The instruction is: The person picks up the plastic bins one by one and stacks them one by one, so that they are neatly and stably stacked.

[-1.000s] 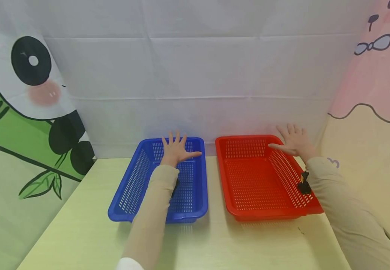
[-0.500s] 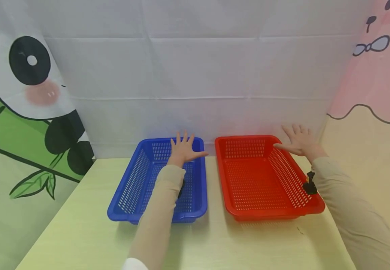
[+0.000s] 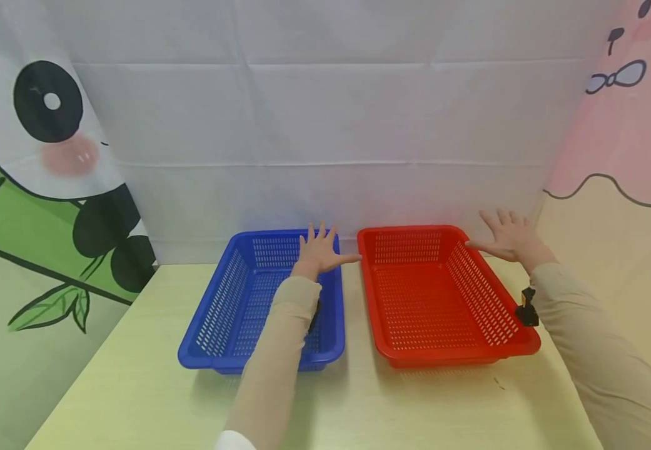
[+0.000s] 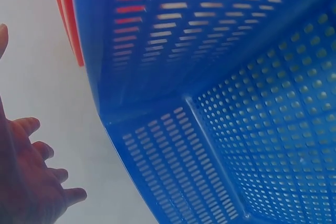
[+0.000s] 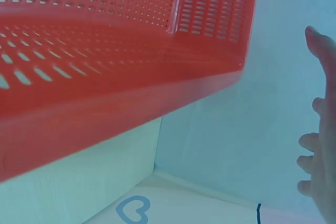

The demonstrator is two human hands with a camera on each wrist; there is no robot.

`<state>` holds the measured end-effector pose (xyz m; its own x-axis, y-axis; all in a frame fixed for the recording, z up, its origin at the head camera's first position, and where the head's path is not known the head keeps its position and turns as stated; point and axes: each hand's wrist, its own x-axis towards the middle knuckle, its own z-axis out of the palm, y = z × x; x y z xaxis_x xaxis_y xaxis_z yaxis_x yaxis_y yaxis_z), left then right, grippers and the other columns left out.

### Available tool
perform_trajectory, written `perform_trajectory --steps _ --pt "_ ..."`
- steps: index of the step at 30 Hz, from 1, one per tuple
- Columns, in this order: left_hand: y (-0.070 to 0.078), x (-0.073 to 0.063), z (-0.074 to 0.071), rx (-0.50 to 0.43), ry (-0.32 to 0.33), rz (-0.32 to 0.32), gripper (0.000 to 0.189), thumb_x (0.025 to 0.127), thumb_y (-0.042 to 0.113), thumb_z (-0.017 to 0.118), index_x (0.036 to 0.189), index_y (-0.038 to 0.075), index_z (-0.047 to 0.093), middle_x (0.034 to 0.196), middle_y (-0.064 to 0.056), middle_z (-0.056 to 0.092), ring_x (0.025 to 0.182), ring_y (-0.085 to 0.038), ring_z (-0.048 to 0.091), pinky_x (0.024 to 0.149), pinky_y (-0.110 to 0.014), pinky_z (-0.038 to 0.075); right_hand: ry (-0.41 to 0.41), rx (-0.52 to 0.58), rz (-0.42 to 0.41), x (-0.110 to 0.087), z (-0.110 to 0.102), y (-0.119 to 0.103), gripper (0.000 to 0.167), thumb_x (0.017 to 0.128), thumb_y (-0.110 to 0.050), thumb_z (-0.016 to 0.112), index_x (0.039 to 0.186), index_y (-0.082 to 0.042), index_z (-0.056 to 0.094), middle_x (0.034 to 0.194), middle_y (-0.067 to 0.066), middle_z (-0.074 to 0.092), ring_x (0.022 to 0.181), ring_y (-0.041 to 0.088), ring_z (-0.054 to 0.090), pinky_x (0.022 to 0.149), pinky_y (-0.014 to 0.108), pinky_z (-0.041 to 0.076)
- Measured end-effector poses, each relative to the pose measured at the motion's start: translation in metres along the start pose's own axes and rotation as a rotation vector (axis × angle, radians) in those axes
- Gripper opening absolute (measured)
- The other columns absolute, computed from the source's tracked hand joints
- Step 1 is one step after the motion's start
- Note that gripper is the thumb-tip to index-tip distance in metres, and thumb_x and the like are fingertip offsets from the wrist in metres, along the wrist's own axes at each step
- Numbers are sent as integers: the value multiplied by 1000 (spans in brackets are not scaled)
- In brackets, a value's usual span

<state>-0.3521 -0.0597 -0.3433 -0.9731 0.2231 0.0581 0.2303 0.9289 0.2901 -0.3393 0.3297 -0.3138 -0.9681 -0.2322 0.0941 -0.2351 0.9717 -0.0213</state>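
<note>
My left hand (image 3: 319,253) is held over the far right part of a blue plastic basket (image 3: 224,312), fingers spread and thumb pointing right. Nothing is in it. My right hand (image 3: 512,239) is spread too, beside the far right corner of a red plastic basket (image 3: 426,306), its thumb toward the rim. It holds nothing. In the left wrist view the left hand (image 4: 37,177) shows apart from the blue basket's wall (image 4: 173,72). The right wrist view has the right hand (image 5: 323,129) apart from the red basket (image 5: 121,93). My left forearm hides part of the blue basket's inside.
Both slotted baskets stand side by side on a pale wooden table (image 3: 415,412), a narrow gap between them. A white cloth backdrop (image 3: 331,125) hangs right behind. Printed cloths with a panda (image 3: 66,156) and a pink figure (image 3: 612,137) line the sides.
My left hand has moved right across the blue basket toward its right rim. My right hand has shifted right, from over the red basket's edge to beside its corner. Both baskets have stayed in place.
</note>
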Motion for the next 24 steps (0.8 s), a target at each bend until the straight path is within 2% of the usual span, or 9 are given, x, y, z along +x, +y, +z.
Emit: perform_trajectory --steps 9,16,20,24 --pt "12 2 4 -26 -15 19 97 75 70 47 147 15 13 152 -13 4 137 -35 0 109 -52 8 -6 28 4 -8 -4 2 91 84 -64 40 143 1 17 139 40 13 125 56 12 97 68 13" --pt "21 1 2 -44 -1 32 95 77 69 48 147 14 14 151 -16 7 138 -32 4 109 -50 15 -20 48 -6 -10 -5 7 90 85 -62 39 143 2 15 137 41 14 123 58 15 96 68 16" --pt "27 1 4 -119 -2 34 95 77 67 50 147 15 13 151 -15 7 138 -32 4 108 -52 17 -23 96 -3 -12 -4 7 89 85 -61 41 143 2 14 138 41 14 124 57 15 96 68 16" --pt "32 0 7 -233 -19 40 94 78 65 51 147 15 12 151 -13 11 138 -31 8 108 -51 17 -50 144 0 -14 -2 9 90 86 -59 41 143 3 11 137 42 13 124 57 15 96 68 17"
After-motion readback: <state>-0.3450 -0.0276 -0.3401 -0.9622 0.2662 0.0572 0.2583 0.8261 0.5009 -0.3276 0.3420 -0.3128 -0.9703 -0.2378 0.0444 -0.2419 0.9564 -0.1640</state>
